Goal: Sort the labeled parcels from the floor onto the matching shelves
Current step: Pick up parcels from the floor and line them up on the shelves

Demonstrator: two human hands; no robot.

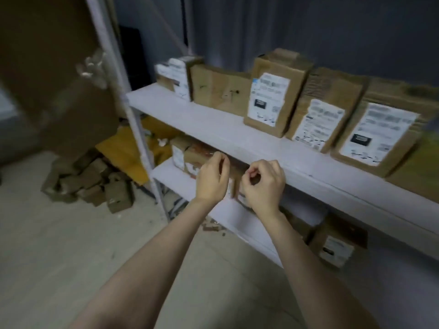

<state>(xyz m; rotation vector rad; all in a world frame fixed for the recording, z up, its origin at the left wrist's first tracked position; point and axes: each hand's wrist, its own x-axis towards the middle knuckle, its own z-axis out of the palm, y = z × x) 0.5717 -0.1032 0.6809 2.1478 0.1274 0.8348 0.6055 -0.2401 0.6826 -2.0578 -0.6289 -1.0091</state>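
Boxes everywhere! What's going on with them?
A person is sorting parcels onto white shelves. The left hand and right hand reach with curled fingers to a parcel on the middle shelf; blur hides whether they grip it. Several labeled parcels stand on the upper shelf, and a pile waits on the floor.

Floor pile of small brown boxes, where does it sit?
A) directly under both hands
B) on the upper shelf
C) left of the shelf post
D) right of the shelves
C: the box pile lies on the floor, left of the white shelf post.
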